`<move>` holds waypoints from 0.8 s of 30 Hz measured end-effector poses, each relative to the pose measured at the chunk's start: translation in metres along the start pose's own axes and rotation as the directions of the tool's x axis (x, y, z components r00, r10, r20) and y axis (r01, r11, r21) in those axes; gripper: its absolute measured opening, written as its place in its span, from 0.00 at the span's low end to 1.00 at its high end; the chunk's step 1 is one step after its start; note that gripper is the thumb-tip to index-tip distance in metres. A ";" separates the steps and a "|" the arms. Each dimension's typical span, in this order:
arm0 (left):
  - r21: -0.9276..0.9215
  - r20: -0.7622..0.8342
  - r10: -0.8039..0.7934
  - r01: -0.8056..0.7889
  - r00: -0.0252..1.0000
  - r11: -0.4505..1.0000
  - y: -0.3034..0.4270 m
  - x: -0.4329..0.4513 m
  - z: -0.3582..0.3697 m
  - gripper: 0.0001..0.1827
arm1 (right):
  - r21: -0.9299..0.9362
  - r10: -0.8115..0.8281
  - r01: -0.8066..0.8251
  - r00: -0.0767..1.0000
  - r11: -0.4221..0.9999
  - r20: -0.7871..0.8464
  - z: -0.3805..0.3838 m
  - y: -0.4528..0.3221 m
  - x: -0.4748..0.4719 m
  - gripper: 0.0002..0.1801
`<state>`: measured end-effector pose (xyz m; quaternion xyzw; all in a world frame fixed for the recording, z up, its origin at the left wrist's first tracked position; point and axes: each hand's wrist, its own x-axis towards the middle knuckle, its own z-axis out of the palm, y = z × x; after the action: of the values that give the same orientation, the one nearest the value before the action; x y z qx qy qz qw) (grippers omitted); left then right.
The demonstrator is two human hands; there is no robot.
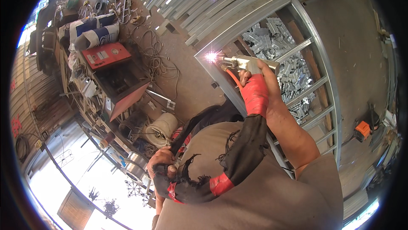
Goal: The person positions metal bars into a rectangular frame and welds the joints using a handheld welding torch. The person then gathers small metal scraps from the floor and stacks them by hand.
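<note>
My right hand (270, 81) grips a brass-coloured handheld welding gun (256, 65), its nozzle pointing left. At the tip a bright pinkish-white glow with sparks (211, 57) hides the spot where nozzle and metal meet. That spot lies by the left corner of a galvanized steel frame (248, 27) with several crossbars. An orange hose (233, 77) enters the gun beside my fingers. From the grip, a thick cable in frayed black cloth (247, 148), bound with red tape (255, 95), loops back across my body. My left hand (162, 160) holds this cable at the lower left.
Steel tubes (204, 2) lie stacked beyond the frame. Metal offcuts (271, 38) are heaped beneath its crossbars. On the left stand a red metal cabinet (106, 54) and a white bucket (165, 124). Loose cables (156, 53) cover the floor nearby. An orange device (362, 131) sits at right.
</note>
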<state>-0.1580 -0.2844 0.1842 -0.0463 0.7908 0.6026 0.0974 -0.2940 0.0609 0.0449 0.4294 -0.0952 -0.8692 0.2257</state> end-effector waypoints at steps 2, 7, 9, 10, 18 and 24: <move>-0.007 0.002 0.005 -0.005 1.000 1.000 0.000 -0.001 -0.001 0.16 | -0.002 0.018 -0.018 1.000 1.000 0.024 -0.002 0.000 0.000 0.25; -0.016 0.011 0.037 -0.037 0.999 0.999 -0.005 -0.003 -0.007 0.16 | -0.053 -0.041 0.045 0.996 0.998 0.079 -0.006 0.002 -0.002 0.29; 0.001 0.025 0.074 -0.074 0.997 0.997 -0.007 -0.003 -0.008 0.17 | -0.061 -0.073 0.075 0.997 0.995 0.024 -0.005 0.001 -0.001 0.29; 0.004 0.014 0.072 -0.072 0.997 0.997 -0.007 -0.004 -0.008 0.18 | -0.061 -0.062 0.065 0.996 0.996 0.061 -0.006 0.002 -0.001 0.28; 0.031 0.022 0.072 -0.073 0.997 0.997 -0.001 -0.002 -0.007 0.19 | -0.042 -0.039 0.040 0.999 0.998 0.029 -0.003 0.003 -0.006 0.30; 0.011 0.031 0.084 -0.084 0.996 0.996 0.000 -0.001 -0.008 0.17 | -0.080 -0.064 0.065 0.998 0.995 0.016 0.002 0.006 -0.009 0.30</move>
<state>-0.1579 -0.2919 0.1861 -0.0031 0.7940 0.6020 0.0844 -0.2889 0.0599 0.0544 0.4169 -0.0479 -0.8821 0.2141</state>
